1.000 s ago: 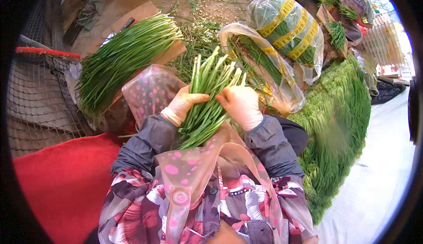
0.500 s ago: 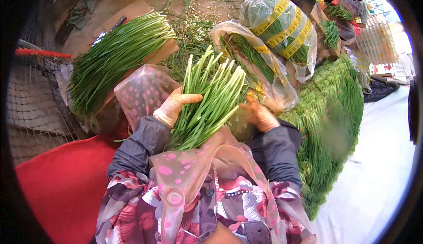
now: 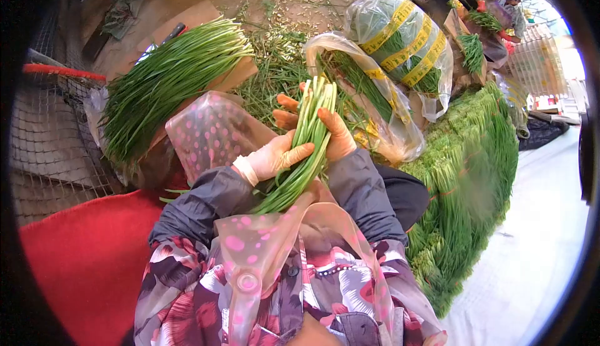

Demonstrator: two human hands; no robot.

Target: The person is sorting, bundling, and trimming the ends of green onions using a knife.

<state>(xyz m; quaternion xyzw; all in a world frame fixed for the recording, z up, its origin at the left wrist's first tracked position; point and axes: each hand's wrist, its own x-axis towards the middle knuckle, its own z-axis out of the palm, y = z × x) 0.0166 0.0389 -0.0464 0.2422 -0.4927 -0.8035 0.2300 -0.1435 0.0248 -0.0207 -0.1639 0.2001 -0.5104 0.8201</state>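
Observation:
My left hand [image 3: 275,156], in a pale glove, is wrapped round a bunch of long green stalks [image 3: 310,127] in front of my chest. My right hand [image 3: 335,135], in an orange-tinted glove, presses against the other side of the bunch near its pale ends, with the thumb along it; orange fingers show behind the stalks. The green blades hang down toward a clear apron with pink dots [image 3: 240,236]. To the left, a large pile of the same stalks [image 3: 178,77] lies on cardboard [image 3: 240,73].
Tied green bundles [image 3: 456,183] stand at the right beside a white sheet [image 3: 531,233]. Ahead are a stuffed clear bag with yellow tape [image 3: 400,40] and floor trimmings [image 3: 281,52]. Wire mesh [image 3: 56,140] and red cloth [image 3: 100,252] lie left. Another person [image 3: 500,8] works at the upper right.
My right hand has moved in from the right and now holds the bunch too. The stalks, fanned out before, are squeezed into a narrower, more upright bunch.

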